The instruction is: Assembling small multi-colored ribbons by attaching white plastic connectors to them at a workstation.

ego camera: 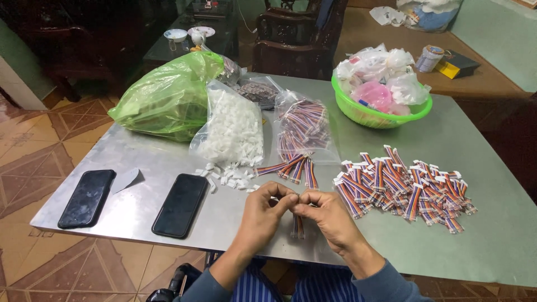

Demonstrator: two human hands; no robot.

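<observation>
Grey-blue long sleeves are worn, pushed up the forearms; blue-and-white striped trousers are seen below, both hands bare.

- Ribbon cable: a short strip of striped wires in red, blue and orange, hanging upright between both hands, its top end hidden in the fingertips, its lower end loose just above the table's near edge.
- White connector: a small plastic piece pinched at the left fingertips, touching the cable's top; mostly hidden.
</observation>
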